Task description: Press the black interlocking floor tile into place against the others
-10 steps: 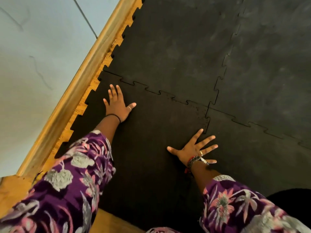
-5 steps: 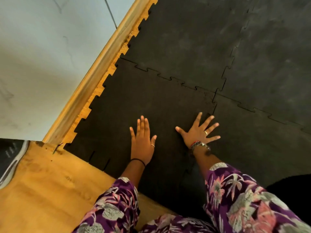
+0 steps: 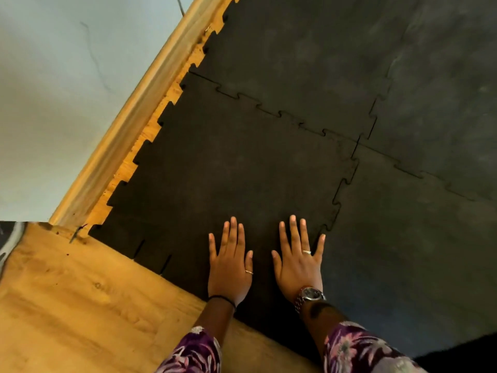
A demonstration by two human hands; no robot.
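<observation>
Black interlocking tile (image 3: 228, 170): pressing step; left hand (image 3: 230, 265) and right hand (image 3: 298, 261) flat, fingers spread, near edge. Next: firm pressure along right seam (image 3: 341, 189).

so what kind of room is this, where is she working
Probably an indoor room being fitted out, maybe a home gym or workshop: black interlocking floor tiles go down over bare wooden subfloor, up to a wooden skirting board along a pale wall. Both hands, left and right, lie flat on it.

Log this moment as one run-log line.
left hand: flat on tile | right hand: flat on tile | tile: seams meshed with neighbours | phase: pressing near edge
</observation>
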